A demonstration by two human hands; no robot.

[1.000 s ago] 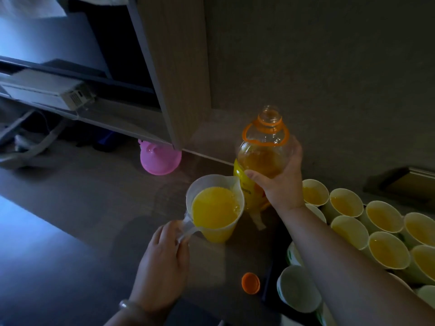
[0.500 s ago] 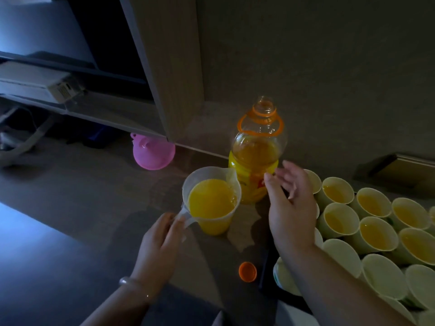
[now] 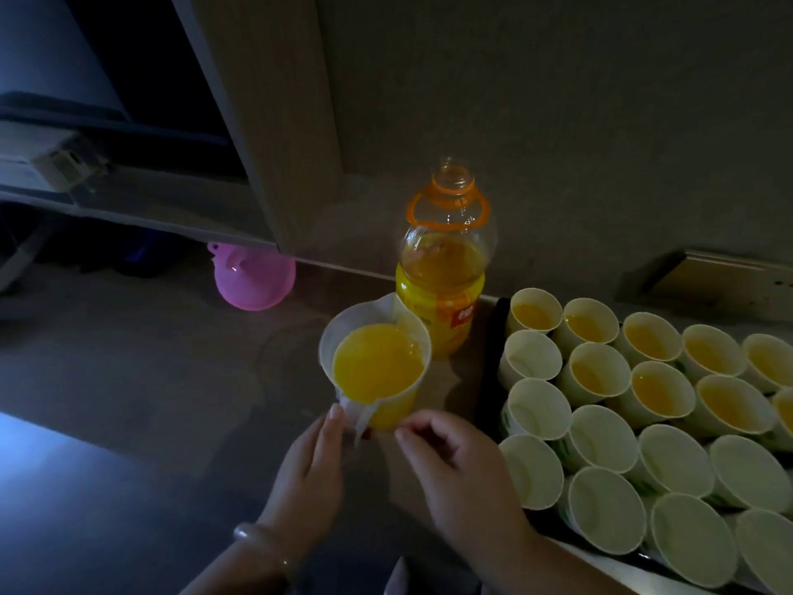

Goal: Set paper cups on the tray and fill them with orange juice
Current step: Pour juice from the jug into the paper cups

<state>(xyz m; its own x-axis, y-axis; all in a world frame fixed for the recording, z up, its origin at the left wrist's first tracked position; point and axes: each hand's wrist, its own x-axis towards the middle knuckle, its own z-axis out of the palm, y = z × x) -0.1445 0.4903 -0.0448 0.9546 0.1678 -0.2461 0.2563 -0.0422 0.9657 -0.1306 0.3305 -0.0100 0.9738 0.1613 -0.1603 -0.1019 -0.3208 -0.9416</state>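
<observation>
- left hand (image 3: 309, 470) pinches the handle of the jug (image 3: 377, 367), which stands full of juice on the tabletop (image 3: 171, 380) with its spout pointing away toward the bottle (image 3: 444, 285)
- right hand (image 3: 455, 474) is loosely curled and holding nothing, just right of that handle
- empty cups (image 3: 600, 440) fill the near rows of the tray (image 3: 497, 328), right of both hands, with the filled cups (image 3: 652, 341) behind them
- my guess: the pour goes rightward, and the right hand is nearer the tray
</observation>
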